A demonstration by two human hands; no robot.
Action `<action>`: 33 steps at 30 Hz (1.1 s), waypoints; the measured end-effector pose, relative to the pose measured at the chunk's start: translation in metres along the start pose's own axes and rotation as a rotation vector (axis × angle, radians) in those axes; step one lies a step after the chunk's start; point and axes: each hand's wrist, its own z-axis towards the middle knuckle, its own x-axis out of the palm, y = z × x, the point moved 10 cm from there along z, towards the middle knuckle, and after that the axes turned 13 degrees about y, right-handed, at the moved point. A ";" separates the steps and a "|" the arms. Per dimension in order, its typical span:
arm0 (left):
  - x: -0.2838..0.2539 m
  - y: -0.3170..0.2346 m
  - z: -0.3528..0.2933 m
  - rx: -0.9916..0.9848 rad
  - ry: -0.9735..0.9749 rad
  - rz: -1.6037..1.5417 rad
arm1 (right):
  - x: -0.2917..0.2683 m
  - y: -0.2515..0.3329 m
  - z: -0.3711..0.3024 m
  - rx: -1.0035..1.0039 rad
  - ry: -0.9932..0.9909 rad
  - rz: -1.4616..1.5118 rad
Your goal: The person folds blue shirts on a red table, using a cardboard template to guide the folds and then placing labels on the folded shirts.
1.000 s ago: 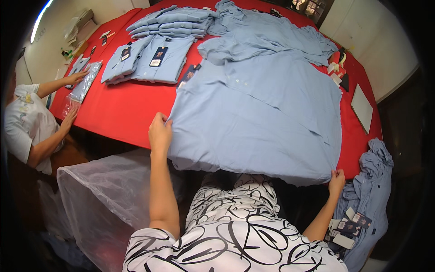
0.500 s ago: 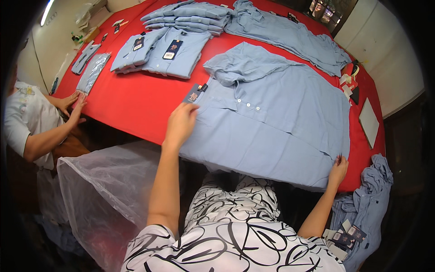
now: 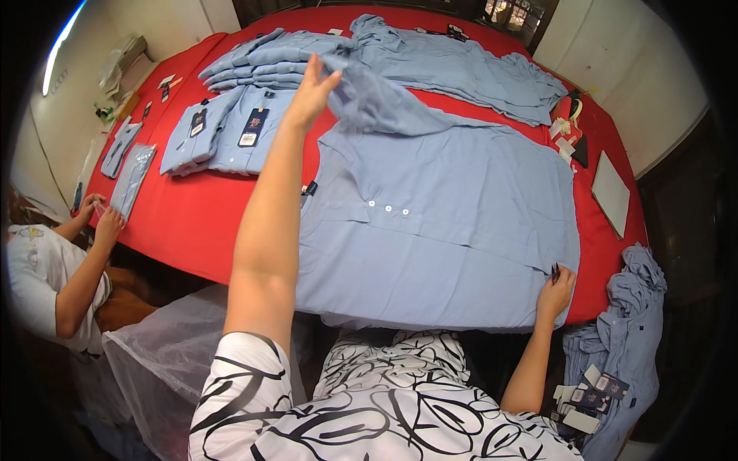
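Observation:
A light blue shirt (image 3: 453, 238) lies spread over the near part of the table, its white buttons towards the left of centre. My left hand (image 3: 310, 96) reaches far out and pinches the shirt's sleeve (image 3: 384, 104), which is raised and blurred by motion. By the shirt's lower right corner, my right hand (image 3: 556, 292) is closed on small dark scissors (image 3: 555, 273), whose pointed tips show above the fingers. That hand rests against the cloth. At the shirt's left edge is a dark neck label (image 3: 309, 188).
Folded blue shirts with tags (image 3: 254, 134) and a stack (image 3: 269, 61) sit on the red table (image 3: 200, 223). More shirts lie behind (image 3: 461, 77) and hang at right (image 3: 623, 330). A white board (image 3: 611, 194) lies right. Left, a co-worker (image 3: 69, 284) handles a bagged garment (image 3: 132, 180).
My left hand has moved from the shirt's tag up and away to the far sleeve, lifting it. My right hand stays at the lower right corner. The co-worker's hands have shifted.

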 end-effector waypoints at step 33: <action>-0.013 0.006 -0.185 -0.084 0.119 0.929 | -0.008 0.011 -0.003 -0.010 0.008 0.035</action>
